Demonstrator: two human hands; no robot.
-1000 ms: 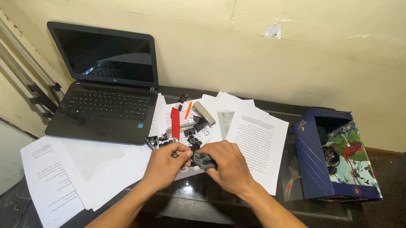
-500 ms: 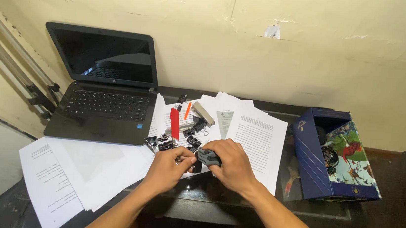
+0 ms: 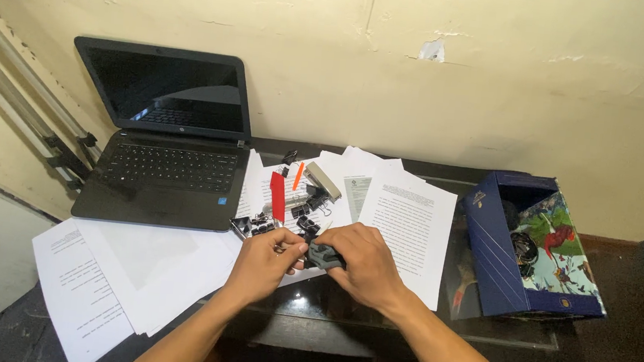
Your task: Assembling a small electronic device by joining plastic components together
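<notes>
Gripping a small dark stapler in the right hand just right of the open laptop, the left hand pinches something tiny at its mouth, best kept steady above the papers.

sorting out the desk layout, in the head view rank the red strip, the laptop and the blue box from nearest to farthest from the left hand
1. Red strip: just beyond the left hand, lying on the papers.
2. Laptop: farther back and to the left, open against the wall.
3. Blue box: farthest, across the table at the right edge, past the right hand.
</notes>
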